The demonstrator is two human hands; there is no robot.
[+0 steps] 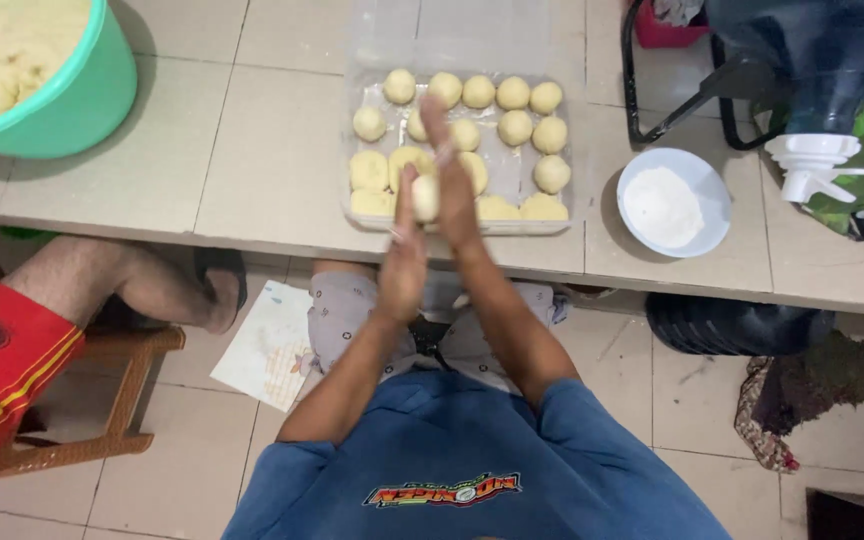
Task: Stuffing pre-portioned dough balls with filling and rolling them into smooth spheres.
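- The left hand (404, 255) and right hand (452, 180) are pressed palm to palm, clamped on a pale dough ball (425, 197) held between them just above the near edge of the bench (272, 170)
- Just beyond, a clear tray (460, 55) already holds about sixteen shaped balls in rough rows; its near half looks mostly filled, its far half is bare
- To the right stands a white bowl of flour (672, 205)
- At the far left, a green tub (72, 100) is heaped with unshaped dough, so I judge that much rolling remains
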